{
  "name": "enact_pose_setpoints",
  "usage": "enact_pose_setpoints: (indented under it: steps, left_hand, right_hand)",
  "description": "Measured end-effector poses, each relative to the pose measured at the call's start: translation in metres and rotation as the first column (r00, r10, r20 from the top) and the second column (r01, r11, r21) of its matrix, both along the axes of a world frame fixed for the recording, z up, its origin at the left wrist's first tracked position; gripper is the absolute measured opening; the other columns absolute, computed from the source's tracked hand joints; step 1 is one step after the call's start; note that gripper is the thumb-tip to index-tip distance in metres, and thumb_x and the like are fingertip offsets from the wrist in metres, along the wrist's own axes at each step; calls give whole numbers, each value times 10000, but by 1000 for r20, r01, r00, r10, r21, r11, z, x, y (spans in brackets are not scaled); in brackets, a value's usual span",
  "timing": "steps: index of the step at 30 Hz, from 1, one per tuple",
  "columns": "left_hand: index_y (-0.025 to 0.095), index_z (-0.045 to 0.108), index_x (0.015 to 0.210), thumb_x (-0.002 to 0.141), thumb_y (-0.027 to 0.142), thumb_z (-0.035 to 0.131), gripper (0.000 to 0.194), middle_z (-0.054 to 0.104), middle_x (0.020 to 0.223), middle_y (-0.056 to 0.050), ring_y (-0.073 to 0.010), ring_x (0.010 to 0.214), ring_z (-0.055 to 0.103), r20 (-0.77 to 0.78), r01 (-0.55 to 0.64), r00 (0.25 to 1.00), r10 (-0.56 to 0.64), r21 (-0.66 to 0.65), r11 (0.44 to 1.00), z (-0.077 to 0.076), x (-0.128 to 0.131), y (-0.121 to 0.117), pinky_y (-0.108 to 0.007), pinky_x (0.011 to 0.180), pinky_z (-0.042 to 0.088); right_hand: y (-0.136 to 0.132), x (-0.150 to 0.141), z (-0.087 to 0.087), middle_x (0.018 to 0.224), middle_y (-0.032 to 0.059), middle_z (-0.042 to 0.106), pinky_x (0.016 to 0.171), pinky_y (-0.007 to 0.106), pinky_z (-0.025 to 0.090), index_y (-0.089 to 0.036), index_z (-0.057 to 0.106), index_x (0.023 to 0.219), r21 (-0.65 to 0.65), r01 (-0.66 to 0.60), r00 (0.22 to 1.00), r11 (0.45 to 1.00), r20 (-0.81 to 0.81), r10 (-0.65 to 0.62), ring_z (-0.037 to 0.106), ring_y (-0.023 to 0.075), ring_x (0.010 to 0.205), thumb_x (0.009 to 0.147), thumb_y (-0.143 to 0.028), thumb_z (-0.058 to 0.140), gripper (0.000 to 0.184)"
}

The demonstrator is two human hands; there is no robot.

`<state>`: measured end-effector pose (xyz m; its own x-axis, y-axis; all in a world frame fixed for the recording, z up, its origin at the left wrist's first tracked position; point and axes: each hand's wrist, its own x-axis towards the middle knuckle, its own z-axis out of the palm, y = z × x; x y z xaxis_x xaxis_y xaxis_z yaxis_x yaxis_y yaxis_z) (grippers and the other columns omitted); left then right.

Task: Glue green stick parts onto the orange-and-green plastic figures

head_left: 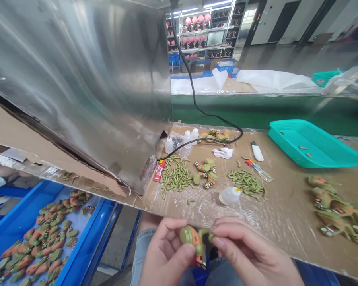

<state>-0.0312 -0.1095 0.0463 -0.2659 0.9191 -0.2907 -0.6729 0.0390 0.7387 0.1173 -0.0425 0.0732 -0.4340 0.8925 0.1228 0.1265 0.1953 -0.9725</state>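
My left hand (170, 254) grips a small toy figure (196, 241), olive green and orange with a red and white part at its lower end. The fingers of my right hand (241, 246) pinch a small curved green piece (204, 231) against or close beside the figure; whether the two are joined I cannot tell. Beyond my hands, a squeeze bottle (229, 196) with a yellow tip lies on its side. Loose green pieces form a left pile (179, 176) and a right pile (247, 182), with several toy figures (207, 173) between them.
A teal tray (325, 153) holds a few green pieces. More figures (337, 210) lie at the right, and a blue bin (91, 238) full of them stands lower left. A large metal housing (86, 79) blocks the upper left. A black cable (193, 91) crosses the cardboard-covered bench.
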Motion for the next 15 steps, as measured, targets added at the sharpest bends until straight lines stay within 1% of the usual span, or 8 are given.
enact_pose_setpoints:
  steps: [2,4,7,9,11,13,15]
  left_hand:
    - [220,687,850,605,204,809,274,746,719,-13,-109,646,643,-6,6,1000,-6,59,998,1,3,-1,-199,574,488]
    - [224,690,854,607,182,807,276,747,715,-8,-99,646,644,12,25,1000,-26,81,996,3,5,-2,-190,587,484]
    - [232,693,856,606,170,807,282,756,730,-8,-110,657,664,38,53,998,-56,86,995,7,6,-2,-205,600,501]
    - [233,694,854,609,167,806,277,756,734,-4,-110,658,669,40,53,998,-57,92,994,8,6,-3,-204,602,508]
    - [234,695,858,619,169,799,268,755,735,-2,-108,659,668,29,48,998,-51,97,994,9,5,-4,-201,604,512]
    - [239,697,867,626,175,794,267,748,728,-1,-110,655,666,7,47,999,-48,97,994,9,5,-5,-206,602,519]
    - [245,706,862,610,181,803,277,725,728,10,-111,649,663,-22,28,999,-26,93,995,11,6,-6,-201,584,523]
  right_hand:
    - [-1,0,5,857,-15,574,694,194,510,-306,670,823,-21,-87,996,996,-12,86,601,148,796,836,-235,610,94]
    - [-2,-2,5,862,-6,516,692,215,512,-298,669,820,-82,-140,990,987,-43,137,583,148,786,844,-243,596,95]
    - [-3,-7,0,878,-1,470,657,231,513,-290,660,817,-176,-146,987,973,-86,132,564,153,779,855,-270,584,88]
    - [-4,-8,-4,884,-1,463,641,233,512,-288,656,818,-183,-143,987,973,-93,128,564,152,772,863,-277,575,93]
    - [-4,-8,-5,883,-1,476,640,230,509,-283,653,828,-116,-129,991,985,-45,124,571,148,768,870,-257,568,98]
    - [-3,-4,-2,870,3,507,650,229,503,-271,648,861,45,-143,989,989,49,141,571,150,780,868,-216,572,94]
    - [-2,1,3,850,8,544,661,233,496,-253,636,908,228,-198,975,953,147,168,559,158,803,853,-165,592,113]
